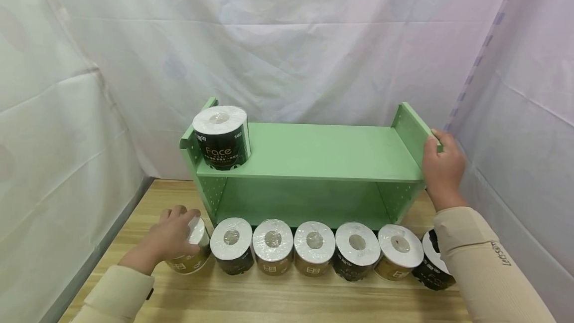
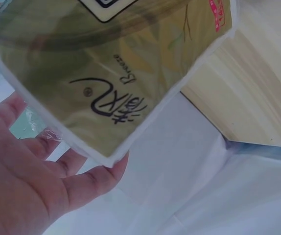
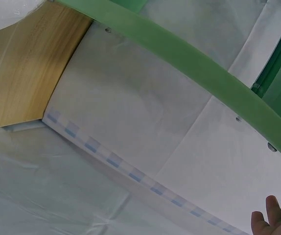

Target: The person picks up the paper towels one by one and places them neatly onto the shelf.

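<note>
My left hand (image 1: 172, 236) grips a gold-wrapped toilet paper roll (image 1: 187, 263) at the left end of a row on the table. The left wrist view shows its gold wrapper (image 2: 96, 63) close up, fingers around the edge. My right hand (image 1: 445, 167) holds the front upper edge of the right side panel of a green two-tier shelf (image 1: 323, 151). In the right wrist view its fingertips (image 3: 275, 210) show beside the green panel edge (image 3: 189, 68). A black-wrapped roll (image 1: 221, 138) stands upright on the upper tier, against the left side panel.
In front of the shelf stand several more upright rolls, including a black-wrapped one (image 1: 233, 248), a gold one (image 1: 274, 248) and a black one (image 1: 435, 268) partly behind my right sleeve. Below is a wooden table (image 1: 278, 303). White curtains (image 1: 291, 49) hang behind and at both sides.
</note>
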`<state>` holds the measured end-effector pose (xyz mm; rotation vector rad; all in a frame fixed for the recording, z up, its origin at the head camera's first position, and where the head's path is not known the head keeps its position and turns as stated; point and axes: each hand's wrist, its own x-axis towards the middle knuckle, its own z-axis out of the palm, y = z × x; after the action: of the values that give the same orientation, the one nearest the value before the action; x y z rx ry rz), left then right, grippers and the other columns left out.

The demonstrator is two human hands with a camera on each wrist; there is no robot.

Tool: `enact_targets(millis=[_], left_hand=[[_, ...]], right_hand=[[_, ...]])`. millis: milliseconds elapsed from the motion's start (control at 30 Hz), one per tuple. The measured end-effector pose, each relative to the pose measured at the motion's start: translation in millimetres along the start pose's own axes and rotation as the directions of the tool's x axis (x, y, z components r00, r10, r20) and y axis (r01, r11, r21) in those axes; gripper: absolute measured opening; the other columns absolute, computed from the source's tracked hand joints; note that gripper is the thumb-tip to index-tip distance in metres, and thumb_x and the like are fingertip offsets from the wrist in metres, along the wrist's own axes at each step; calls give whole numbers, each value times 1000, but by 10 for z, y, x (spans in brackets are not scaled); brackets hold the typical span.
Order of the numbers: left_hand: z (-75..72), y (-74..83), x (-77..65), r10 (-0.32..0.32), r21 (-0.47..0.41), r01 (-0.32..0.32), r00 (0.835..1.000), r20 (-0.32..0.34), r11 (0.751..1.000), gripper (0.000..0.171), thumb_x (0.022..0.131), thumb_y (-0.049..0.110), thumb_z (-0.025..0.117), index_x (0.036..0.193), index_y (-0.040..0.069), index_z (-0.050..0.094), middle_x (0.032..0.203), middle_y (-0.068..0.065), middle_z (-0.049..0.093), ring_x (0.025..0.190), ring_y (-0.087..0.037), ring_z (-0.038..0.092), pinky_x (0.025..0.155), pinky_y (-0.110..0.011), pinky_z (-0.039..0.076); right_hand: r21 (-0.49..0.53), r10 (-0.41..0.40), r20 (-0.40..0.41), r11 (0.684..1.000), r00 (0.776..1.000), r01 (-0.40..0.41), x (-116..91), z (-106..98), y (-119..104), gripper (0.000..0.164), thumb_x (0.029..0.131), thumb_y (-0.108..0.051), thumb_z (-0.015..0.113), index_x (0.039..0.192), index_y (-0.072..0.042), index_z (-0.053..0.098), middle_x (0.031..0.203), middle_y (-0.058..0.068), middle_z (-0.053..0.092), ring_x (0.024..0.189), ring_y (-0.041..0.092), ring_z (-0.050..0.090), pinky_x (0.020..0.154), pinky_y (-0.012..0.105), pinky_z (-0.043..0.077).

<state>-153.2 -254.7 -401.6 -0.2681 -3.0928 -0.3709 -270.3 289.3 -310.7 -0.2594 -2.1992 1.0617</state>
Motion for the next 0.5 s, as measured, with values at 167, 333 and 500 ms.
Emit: enact_targets(millis=[167,333,500], left_hand=[[-49,33,-18,-1,8,1,1000,-4,1000,77,55,32,80,124,6,58,122,-30,48,107,-51,44,62,-62,50],[-136,67,-46,18,14,-18,1000,-24,1000,77,54,34,81,123,7,59,118,-27,50,104,-49,46,59,-61,51],[-229,113,-63,42,22,-41,998,-36,999,77,55,35,82,122,7,58,116,-26,50,103,-49,45,56,-58,51]], right_hand=[[2,-1,4,1000,1000,1,-2,0,-5,47,99,-33,37,135,-10,57,136,13,56,127,33,49,104,53,39],[17,4,12,1000,1000,-4,-6,-1,2,48,100,-34,36,136,-10,56,138,12,55,128,32,48,104,53,39],[23,1,12,1000,1000,-2,-4,-1,8,48,100,-34,35,136,-10,55,138,11,54,129,31,48,105,53,39]])
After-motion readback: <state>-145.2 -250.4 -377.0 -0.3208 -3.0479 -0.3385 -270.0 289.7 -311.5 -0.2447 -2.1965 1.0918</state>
